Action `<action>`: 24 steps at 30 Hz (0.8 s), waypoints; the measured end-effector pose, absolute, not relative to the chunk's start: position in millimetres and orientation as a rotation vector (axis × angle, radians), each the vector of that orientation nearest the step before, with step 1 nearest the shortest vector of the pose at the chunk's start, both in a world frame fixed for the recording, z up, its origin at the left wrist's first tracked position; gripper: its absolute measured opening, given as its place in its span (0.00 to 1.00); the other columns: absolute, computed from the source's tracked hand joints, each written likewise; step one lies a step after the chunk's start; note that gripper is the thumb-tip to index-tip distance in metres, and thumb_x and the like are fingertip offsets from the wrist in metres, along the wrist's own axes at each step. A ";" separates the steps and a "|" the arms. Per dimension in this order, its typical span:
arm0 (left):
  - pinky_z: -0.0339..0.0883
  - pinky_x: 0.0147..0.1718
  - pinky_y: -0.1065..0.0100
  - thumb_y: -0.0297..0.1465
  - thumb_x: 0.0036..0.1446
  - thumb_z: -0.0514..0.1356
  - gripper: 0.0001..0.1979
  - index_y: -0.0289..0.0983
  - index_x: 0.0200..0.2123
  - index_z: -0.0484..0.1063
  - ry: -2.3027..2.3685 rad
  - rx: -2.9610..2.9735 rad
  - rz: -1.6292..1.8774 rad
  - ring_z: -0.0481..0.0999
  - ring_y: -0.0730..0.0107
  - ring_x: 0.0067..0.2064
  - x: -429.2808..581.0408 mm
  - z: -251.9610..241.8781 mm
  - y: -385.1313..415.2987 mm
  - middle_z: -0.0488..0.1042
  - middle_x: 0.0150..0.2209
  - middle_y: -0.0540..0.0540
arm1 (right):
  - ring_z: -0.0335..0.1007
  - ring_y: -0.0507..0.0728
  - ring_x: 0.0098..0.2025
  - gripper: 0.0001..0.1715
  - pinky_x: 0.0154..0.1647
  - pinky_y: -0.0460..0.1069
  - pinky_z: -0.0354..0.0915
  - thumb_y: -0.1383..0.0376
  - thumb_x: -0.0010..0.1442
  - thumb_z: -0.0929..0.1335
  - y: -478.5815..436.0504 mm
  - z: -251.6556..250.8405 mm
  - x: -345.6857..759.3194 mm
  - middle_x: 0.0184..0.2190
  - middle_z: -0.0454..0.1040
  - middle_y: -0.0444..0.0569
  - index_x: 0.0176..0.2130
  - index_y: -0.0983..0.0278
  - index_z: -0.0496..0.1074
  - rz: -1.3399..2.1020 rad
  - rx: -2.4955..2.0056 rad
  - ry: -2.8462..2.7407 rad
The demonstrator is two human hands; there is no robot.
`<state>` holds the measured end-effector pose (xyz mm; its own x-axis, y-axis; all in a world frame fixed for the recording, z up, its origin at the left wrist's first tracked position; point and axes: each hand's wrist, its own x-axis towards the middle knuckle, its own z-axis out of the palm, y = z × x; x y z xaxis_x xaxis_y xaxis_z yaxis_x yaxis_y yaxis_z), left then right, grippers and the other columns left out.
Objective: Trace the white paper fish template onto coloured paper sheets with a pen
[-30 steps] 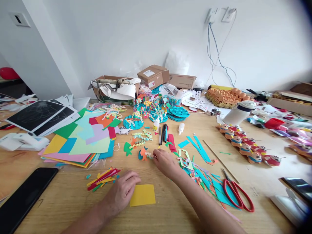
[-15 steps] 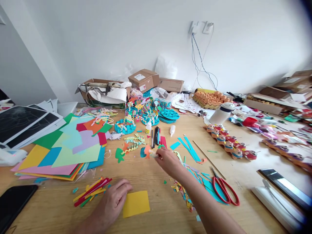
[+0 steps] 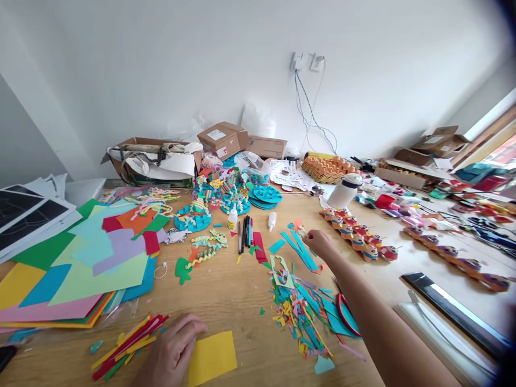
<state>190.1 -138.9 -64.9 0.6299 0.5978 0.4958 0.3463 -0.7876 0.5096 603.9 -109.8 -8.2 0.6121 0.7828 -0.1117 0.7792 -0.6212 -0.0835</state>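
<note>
Left hand (image 3: 176,344) is resting half-curled beside yellow paper (image 3: 213,358). Beyond, right hand (image 3: 319,243) is pinching a paper spiral (image 3: 301,230), perhaps sparing its cutout (image 3: 298,222).

Loose sheet (image 3: 213,359) lies before pens (image 3: 244,235) — paper stack (image 3: 105,277) left, scraps (image 3: 301,317) right, boxes (image 3: 226,141) behind.

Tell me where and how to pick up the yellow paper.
Probably best pinched at the right edge, coming from the right: the yellow paper lies flat with that edge uncovered, while the left hand crowds its left side.
</note>
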 end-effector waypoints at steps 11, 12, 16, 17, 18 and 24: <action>0.69 0.30 0.81 0.19 0.48 0.48 0.16 0.42 0.33 0.68 0.717 2.545 0.978 0.76 0.74 0.33 191.9 -62.2 -135.7 0.76 0.31 0.51 | 0.67 0.56 0.43 0.16 0.42 0.55 0.66 0.61 0.60 0.63 -93.3 -24.9 609.3 0.46 0.68 0.51 0.47 0.65 0.66 0.344 -2.847 -1.342; 0.69 0.30 0.81 0.19 0.48 0.48 0.16 0.43 0.33 0.68 0.713 2.557 0.990 0.76 0.74 0.34 191.7 -61.8 -135.9 0.76 0.31 0.51 | 0.67 0.56 0.43 0.16 0.42 0.55 0.66 0.61 0.60 0.63 -92.5 -25.4 608.7 0.46 0.68 0.51 0.47 0.65 0.66 0.341 -2.842 -1.351; 0.69 0.30 0.81 0.18 0.47 0.48 0.17 0.43 0.34 0.68 0.723 2.571 0.989 0.76 0.74 0.34 189.8 -63.6 -137.3 0.76 0.32 0.51 | 0.67 0.56 0.43 0.16 0.42 0.55 0.66 0.61 0.60 0.63 -91.5 -26.3 607.5 0.46 0.68 0.51 0.47 0.66 0.66 0.324 -2.827 -1.378; 0.69 0.31 0.81 0.18 0.47 0.48 0.17 0.42 0.34 0.68 0.725 2.564 0.982 0.76 0.74 0.34 189.3 -64.7 -137.7 0.75 0.31 0.51 | 0.68 0.56 0.43 0.16 0.42 0.55 0.66 0.61 0.60 0.63 -92.0 -26.1 607.8 0.45 0.68 0.51 0.47 0.66 0.66 0.320 -2.825 -1.380; 0.69 0.31 0.81 0.18 0.47 0.48 0.17 0.42 0.34 0.68 0.728 2.557 0.968 0.76 0.74 0.34 188.9 -65.8 -137.9 0.75 0.31 0.51 | 0.68 0.56 0.43 0.16 0.41 0.55 0.66 0.61 0.60 0.63 -92.8 -25.7 608.3 0.45 0.68 0.51 0.47 0.66 0.66 0.315 -2.824 -1.378; 0.69 0.32 0.79 0.18 0.48 0.48 0.16 0.41 0.34 0.69 0.723 2.499 0.903 0.75 0.73 0.34 189.4 -67.4 -137.9 0.75 0.31 0.50 | 0.68 0.56 0.41 0.14 0.38 0.52 0.64 0.60 0.60 0.63 -104.2 -11.6 608.7 0.39 0.71 0.51 0.40 0.67 0.69 0.212 -2.796 -1.372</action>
